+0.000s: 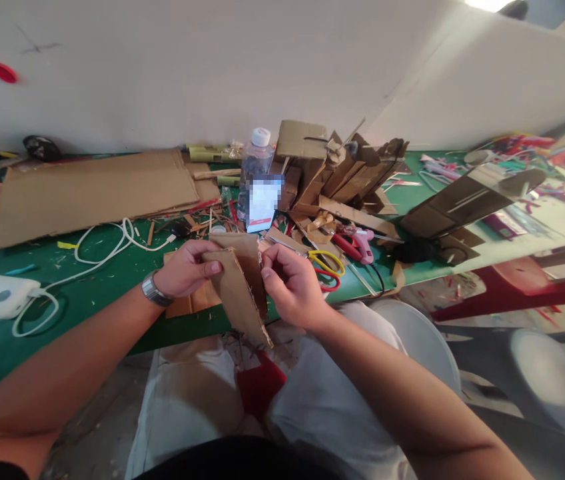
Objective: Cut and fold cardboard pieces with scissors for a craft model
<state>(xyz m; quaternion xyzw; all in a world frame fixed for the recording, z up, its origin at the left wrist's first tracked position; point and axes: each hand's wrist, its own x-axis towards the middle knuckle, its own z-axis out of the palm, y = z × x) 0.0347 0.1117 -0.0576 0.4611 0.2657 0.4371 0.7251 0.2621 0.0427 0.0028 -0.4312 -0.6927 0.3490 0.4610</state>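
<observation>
A folded piece of cardboard [235,283] is held over the front edge of the green table, its two flaps standing apart. My left hand [190,268] grips its left side, thumb pressed on the near flap. At the far flap's right edge, my right hand [290,283] pinches with thumb and fingers closed; whether something small is also between them is hidden. Scissors with yellow and red handles [330,267] lie just right of my right hand. Behind the cardboard a phone [262,203] leans against a clear bottle [256,160]. Another cardboard piece [187,300] lies under my left hand.
A large cardboard sheet [97,187] lies at the back left. A white power bank [0,295] trails a white cable [100,263]. Cardboard structures [342,167] stand at the back, and a pink glue gun [362,243] lies right of the scissors. Scraps litter the green table [92,327].
</observation>
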